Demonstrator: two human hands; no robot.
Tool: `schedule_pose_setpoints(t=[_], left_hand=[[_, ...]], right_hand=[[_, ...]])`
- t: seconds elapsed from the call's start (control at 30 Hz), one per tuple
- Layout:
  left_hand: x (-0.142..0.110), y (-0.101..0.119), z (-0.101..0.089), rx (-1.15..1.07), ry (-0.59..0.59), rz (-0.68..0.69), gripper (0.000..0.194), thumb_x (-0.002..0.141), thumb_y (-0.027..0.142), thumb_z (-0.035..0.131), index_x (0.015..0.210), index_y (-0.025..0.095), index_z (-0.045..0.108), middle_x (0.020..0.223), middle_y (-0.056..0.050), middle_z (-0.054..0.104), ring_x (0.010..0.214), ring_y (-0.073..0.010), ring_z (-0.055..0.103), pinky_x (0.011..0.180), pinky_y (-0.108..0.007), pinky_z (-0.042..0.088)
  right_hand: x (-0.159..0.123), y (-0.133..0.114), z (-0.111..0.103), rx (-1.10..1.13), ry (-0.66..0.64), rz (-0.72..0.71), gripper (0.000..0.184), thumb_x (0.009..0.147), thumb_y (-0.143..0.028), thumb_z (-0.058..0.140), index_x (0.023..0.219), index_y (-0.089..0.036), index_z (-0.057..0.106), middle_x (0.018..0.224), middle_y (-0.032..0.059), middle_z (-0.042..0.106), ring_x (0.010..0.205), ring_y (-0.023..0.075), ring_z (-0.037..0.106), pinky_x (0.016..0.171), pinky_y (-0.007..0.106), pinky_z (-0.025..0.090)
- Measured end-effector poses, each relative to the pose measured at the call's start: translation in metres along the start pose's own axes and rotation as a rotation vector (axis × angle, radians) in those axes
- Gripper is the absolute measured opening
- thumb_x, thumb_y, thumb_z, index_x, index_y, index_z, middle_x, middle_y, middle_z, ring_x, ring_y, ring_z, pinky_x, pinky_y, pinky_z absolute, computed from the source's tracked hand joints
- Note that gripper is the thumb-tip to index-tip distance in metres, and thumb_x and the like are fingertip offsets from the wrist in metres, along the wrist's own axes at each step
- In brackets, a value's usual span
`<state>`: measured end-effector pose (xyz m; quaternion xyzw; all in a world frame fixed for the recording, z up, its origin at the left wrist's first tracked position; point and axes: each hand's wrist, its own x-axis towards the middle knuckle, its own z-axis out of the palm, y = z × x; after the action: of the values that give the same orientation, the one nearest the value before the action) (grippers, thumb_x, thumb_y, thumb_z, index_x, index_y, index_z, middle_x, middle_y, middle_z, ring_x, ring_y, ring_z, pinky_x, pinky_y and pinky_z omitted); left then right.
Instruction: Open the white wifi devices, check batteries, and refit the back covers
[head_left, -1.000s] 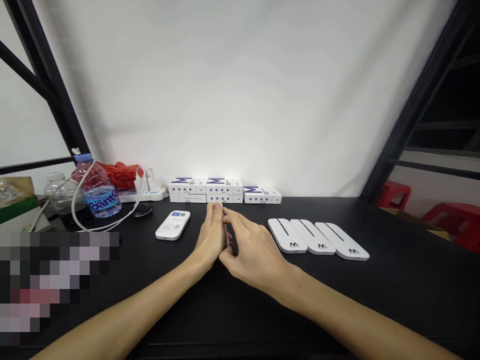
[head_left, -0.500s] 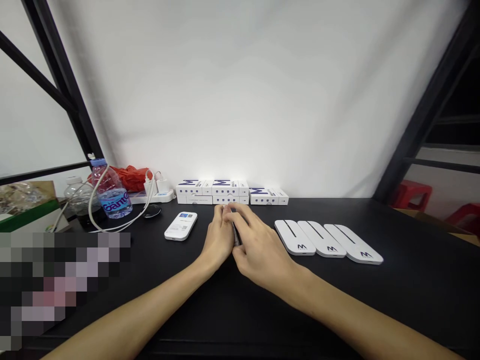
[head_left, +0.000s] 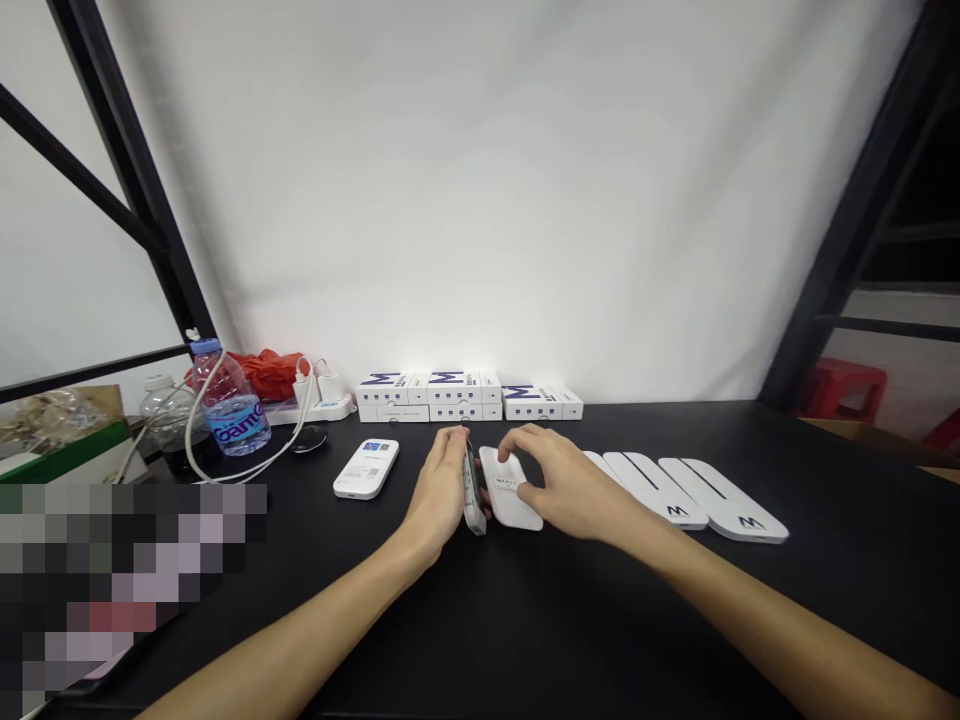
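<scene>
My left hand (head_left: 441, 490) is closed on a slim white device body (head_left: 472, 490), holding it on edge on the black table (head_left: 525, 620). My right hand (head_left: 559, 480) rests its fingers on a flat white cover (head_left: 507, 490) that lies on the table right beside the device body, its inner side with a label facing up. The two hands are a little apart. To the right of my right hand lie three white covers with a black stripe (head_left: 682, 490), the nearest partly hidden by the hand. Another white device (head_left: 366, 467) lies to the left.
White boxes with blue print (head_left: 465, 395) are stacked along the wall. At the back left stand a water bottle (head_left: 227, 408), a power strip with chargers (head_left: 319, 400), white cables and a red bag (head_left: 266, 370). Red stools (head_left: 847, 385) stand at the right.
The hands, pressed together around the device before, have come apart. The white cover is now off the device body and lies flat under my right fingers, label side up.
</scene>
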<state>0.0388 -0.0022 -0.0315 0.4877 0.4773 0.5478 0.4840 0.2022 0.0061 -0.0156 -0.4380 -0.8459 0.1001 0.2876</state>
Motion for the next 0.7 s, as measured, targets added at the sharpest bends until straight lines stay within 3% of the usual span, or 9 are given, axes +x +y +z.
schedule_pose_setpoints(t=[0.1,0.33,0.53,0.7], left_hand=[[0.001,0.005,0.001,-0.174,-0.036,-0.155,0.032,0.087,0.047,0.043,0.107,0.023,0.052,0.082,-0.004,0.062,0.058,-0.0175,0.063,0.05,-0.031,0.053],[0.002,0.017,-0.002,-0.304,-0.042,-0.256,0.023,0.085,0.034,0.043,0.086,0.017,0.059,0.07,-0.004,0.063,0.056,-0.0163,0.063,0.049,-0.03,0.056],[-0.001,0.018,-0.003,-0.302,-0.103,-0.259,0.028,0.085,0.042,0.046,0.087,0.017,0.059,0.069,-0.004,0.063,0.054,-0.0162,0.062,0.049,-0.032,0.056],[-0.004,0.016,0.0,-0.266,-0.093,-0.242,0.031,0.084,0.047,0.048,0.089,0.018,0.058,0.064,-0.001,0.059,0.046,-0.0136,0.056,0.046,-0.028,0.051]], right_hand=[[0.002,0.005,0.002,-0.058,0.003,0.055,0.019,0.078,-0.014,0.051,0.093,-0.024,0.057,0.106,0.0044,0.06,0.109,0.0271,0.049,0.089,0.051,0.039],[0.002,-0.011,0.007,0.005,0.016,-0.025,0.014,0.086,-0.021,0.05,0.097,-0.025,0.059,0.105,0.0034,0.062,0.108,0.0232,0.051,0.095,0.049,0.034],[0.004,-0.014,0.006,0.193,0.141,-0.072,0.018,0.084,-0.021,0.054,0.102,-0.023,0.057,0.1,0.0041,0.06,0.096,0.0187,0.055,0.085,0.038,0.044],[0.005,-0.016,0.01,0.275,0.122,-0.074,0.017,0.084,-0.022,0.055,0.101,-0.021,0.058,0.098,0.0045,0.057,0.081,0.0145,0.054,0.071,0.031,0.046]])
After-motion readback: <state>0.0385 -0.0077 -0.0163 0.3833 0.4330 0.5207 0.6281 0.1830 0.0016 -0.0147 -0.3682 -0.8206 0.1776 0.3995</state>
